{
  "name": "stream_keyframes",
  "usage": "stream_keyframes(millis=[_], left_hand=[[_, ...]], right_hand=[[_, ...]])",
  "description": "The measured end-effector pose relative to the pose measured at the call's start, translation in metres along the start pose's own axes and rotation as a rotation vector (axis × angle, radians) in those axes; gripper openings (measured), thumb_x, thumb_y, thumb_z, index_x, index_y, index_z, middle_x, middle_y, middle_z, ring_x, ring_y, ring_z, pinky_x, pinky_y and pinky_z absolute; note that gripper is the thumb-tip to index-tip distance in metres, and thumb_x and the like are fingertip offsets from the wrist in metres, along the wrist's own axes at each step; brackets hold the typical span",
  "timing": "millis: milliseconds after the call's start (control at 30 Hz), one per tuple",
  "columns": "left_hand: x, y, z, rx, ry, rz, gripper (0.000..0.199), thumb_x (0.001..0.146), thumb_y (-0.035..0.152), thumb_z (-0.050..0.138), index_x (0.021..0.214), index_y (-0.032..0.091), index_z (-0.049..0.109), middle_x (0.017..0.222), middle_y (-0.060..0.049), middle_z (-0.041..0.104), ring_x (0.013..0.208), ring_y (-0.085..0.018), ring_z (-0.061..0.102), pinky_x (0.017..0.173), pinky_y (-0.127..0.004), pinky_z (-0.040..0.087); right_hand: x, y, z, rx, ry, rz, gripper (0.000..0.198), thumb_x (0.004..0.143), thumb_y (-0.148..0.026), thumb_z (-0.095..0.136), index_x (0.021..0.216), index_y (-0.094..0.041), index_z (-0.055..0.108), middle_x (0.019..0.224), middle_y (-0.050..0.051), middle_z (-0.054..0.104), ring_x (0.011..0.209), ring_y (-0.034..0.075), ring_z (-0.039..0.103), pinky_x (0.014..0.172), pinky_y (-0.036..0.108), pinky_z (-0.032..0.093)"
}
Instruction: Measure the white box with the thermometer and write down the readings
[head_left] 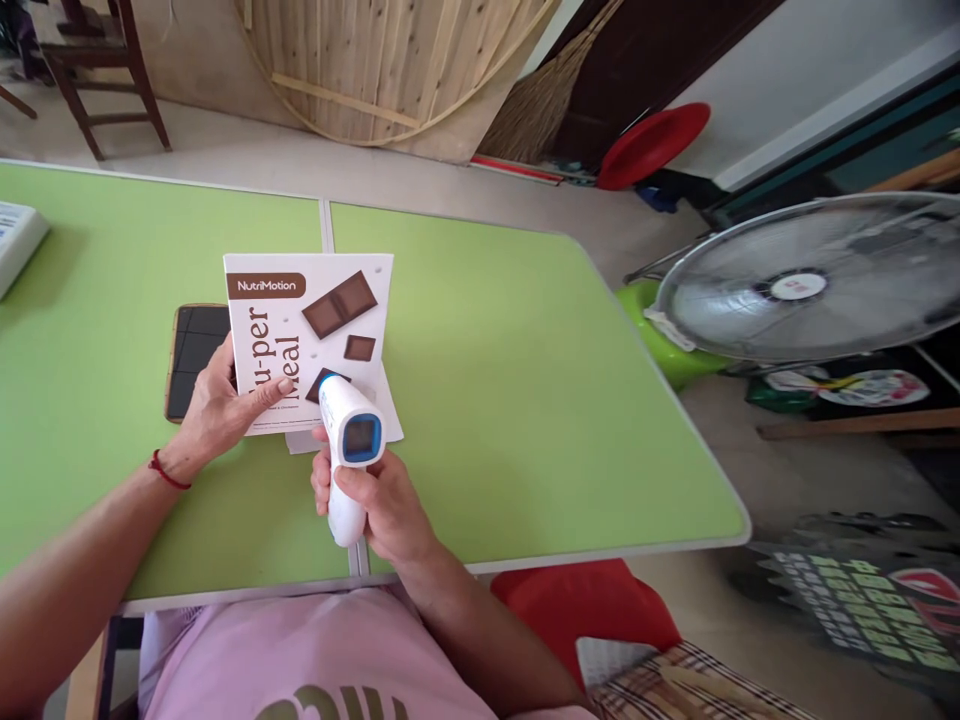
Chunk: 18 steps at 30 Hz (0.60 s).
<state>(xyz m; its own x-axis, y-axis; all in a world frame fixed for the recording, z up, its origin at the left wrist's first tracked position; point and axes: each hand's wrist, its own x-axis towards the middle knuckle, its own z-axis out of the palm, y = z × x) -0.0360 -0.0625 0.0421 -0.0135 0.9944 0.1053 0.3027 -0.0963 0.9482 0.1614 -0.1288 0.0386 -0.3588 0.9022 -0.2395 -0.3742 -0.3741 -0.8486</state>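
My left hand (223,400) grips the lower left of a white NutriMotion box (337,275) printed with brown chocolate pieces, the thumb lying across its front. In my right hand (390,505) is a white infrared thermometer (341,410) with a blue-rimmed dark screen facing me. Its front end overlaps the box's lower right area; I cannot tell whether they touch. Beneath the box a white sheet or flap (390,410) shows. A dark phone (196,350) in a brown case lies on the table, partly behind my left hand and the box.
The green folding table (525,400) has a metal seam down its middle. A white device (19,240) sits at its far left. Off the right side stands a large fan (799,285). A red seat (585,600) is by the front edge, and a wooden chair (97,70) stands behind.
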Motion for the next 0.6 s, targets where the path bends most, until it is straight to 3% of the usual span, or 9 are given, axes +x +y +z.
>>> stream_keyframes(millis=[100, 233, 333, 400, 600], left_hand=[[0.000, 0.001, 0.000, 0.015, -0.001, 0.003, 0.060, 0.077, 0.066, 0.080, 0.113, 0.020, 0.066, 0.108, -0.009, 0.075, 0.097, -0.030, 0.070, 0.076, -0.040, 0.059], [0.001, 0.002, 0.000, 0.020, 0.000, 0.020, 0.060, 0.078, 0.065, 0.079, 0.116, 0.020, 0.066, 0.114, -0.011, 0.074, 0.102, -0.031, 0.071, 0.081, -0.041, 0.061], [0.001, 0.002, 0.000, 0.015, -0.007, 0.050, 0.058, 0.080, 0.062, 0.079, 0.118, 0.020, 0.065, 0.118, -0.012, 0.073, 0.108, -0.033, 0.070, 0.085, -0.044, 0.062], [0.001, 0.002, 0.000, 0.015, -0.011, 0.051, 0.057, 0.080, 0.061, 0.079, 0.118, 0.020, 0.065, 0.117, -0.012, 0.073, 0.108, -0.033, 0.070, 0.084, -0.044, 0.063], [0.000, 0.004, -0.001, 0.043, 0.001, 0.033, 0.057, 0.081, 0.060, 0.079, 0.116, 0.019, 0.063, 0.115, -0.013, 0.074, 0.106, -0.032, 0.071, 0.083, -0.043, 0.064]], right_hand=[[-0.003, -0.012, -0.015, -0.136, -0.020, -0.002, 0.029, 0.076, -0.045, 0.077, 0.077, -0.021, 0.060, 0.066, -0.002, 0.061, 0.056, 0.012, 0.055, 0.056, 0.029, 0.046], [-0.004, -0.046, -0.054, -0.495, -0.060, -0.018, 0.017, 0.074, -0.033, 0.077, 0.078, -0.020, 0.067, 0.069, -0.001, 0.065, 0.059, 0.013, 0.056, 0.055, 0.027, 0.046], [0.002, -0.074, -0.086, -0.760, -0.096, -0.080, 0.042, 0.069, -0.031, 0.082, 0.109, -0.021, 0.075, 0.100, 0.005, 0.077, 0.085, 0.022, 0.071, 0.072, 0.033, 0.058], [0.008, -0.087, -0.103, -0.939, -0.132, -0.094, 0.053, 0.067, -0.029, 0.083, 0.119, -0.022, 0.075, 0.119, 0.008, 0.076, 0.104, 0.027, 0.072, 0.087, 0.040, 0.060], [0.033, -0.106, -0.133, -1.215, -0.290, -0.056, 0.060, 0.070, -0.032, 0.080, 0.128, -0.021, 0.072, 0.123, 0.009, 0.077, 0.107, 0.028, 0.074, 0.088, 0.041, 0.061]])
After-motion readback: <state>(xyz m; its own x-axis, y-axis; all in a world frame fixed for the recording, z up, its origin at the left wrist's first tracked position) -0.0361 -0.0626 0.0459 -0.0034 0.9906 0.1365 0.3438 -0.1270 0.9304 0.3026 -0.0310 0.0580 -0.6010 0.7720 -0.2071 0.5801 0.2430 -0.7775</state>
